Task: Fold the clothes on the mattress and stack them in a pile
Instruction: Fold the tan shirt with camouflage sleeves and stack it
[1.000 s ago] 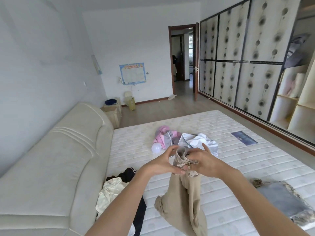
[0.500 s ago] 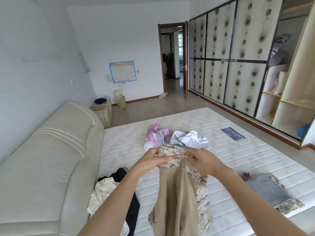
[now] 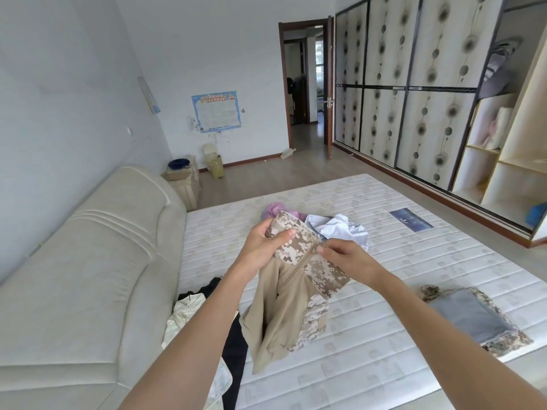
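White walls, a patterned sliding wardrobe and an open doorway frame the bedroom. Filling the floor in front is a bare quilted mattress, with a cream padded headboard along its left side. On the mattress's right part lies a folded grey and camouflage garment; at the left edge black and cream clothes lie in a heap, and farther back a white shirt and a pink garment lie crumpled together. Held up above the mattress is a tan top with camouflage collar and sleeves, hanging loose below. The left hand grips the collar, thumb curled over the fabric. The right hand pinches the fabric at the zip with thumb and forefinger.
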